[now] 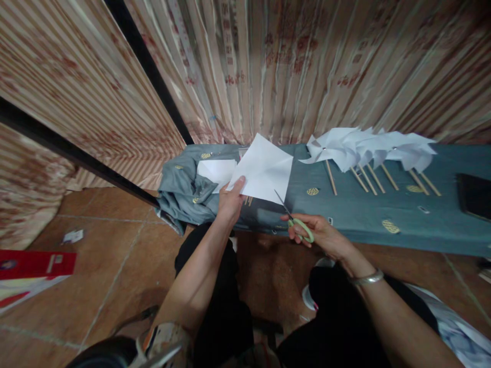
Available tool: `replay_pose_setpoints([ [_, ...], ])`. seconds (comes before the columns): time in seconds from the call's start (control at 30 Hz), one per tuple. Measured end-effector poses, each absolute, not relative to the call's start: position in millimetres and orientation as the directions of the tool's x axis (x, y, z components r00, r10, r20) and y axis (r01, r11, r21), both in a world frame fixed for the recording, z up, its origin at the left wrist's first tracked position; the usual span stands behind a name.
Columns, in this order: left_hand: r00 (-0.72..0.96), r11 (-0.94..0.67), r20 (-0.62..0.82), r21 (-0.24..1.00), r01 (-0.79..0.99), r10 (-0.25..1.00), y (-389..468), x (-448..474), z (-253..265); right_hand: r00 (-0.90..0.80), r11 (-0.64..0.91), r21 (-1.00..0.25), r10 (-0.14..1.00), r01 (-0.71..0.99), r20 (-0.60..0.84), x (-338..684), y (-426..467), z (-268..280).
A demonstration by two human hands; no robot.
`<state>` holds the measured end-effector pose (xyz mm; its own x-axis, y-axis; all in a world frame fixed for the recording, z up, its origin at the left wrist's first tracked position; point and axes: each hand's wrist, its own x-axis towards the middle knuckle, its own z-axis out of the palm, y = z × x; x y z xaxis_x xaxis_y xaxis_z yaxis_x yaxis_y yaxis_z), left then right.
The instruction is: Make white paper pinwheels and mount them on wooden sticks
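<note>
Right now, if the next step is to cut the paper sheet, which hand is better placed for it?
The right hand, probably: it holds the green-handled scissors, blades at the near corner of the white sheet. The left hand grips the sheet's left part, seemingly better for steadying.

Bkgd: we see a striped beige curtain (284,56) w/ reddish floral & character prints. Upper lt., a black bar (151,71) runs diag. down to the table (353,225); a 2nd bar (76,153) slants in from the lt. edge. Blue-grey cloth (452,232) w/ yellow oval motifs covers the tabletop, bunched at its lt. end. Far rt., we note a dark flat object (473,197), ID unclear. Below: brown tiled floor (115,225), pale joints, w/ a sm. whitish packet (73,236) near a red printed item (38,263).
</note>
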<state>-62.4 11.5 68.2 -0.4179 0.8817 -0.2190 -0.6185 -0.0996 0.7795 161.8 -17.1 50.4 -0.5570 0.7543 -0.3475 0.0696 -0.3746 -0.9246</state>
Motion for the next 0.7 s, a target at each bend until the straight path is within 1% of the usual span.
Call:
replay_pose_setpoints([
  [0.1, -0.405, -0.086, -0.226, 0.778, -0.622, 0.886, 10.9, -61.3, 68.7, -0.558, -0.363, -0.929, 0.757, 0.072, -0.339, 161.3, -17.3, 50.7],
  [0.27, -0.355, -0.012, -0.271, 0.779, -0.626, 0.895, 8.3, -56.8, 70.6, -0.563, -0.339, -0.939, 0.765, 0.059, -0.312, 160.6, -16.8, 51.1],
  [0.7, -0.372, -0.008, -0.271, 0.800, -0.600, 0.888, 8.4, -56.4, 68.7, -0.556, -0.342, -0.938, 0.768, 0.063, -0.317, 160.5, -16.4, 47.3],
])
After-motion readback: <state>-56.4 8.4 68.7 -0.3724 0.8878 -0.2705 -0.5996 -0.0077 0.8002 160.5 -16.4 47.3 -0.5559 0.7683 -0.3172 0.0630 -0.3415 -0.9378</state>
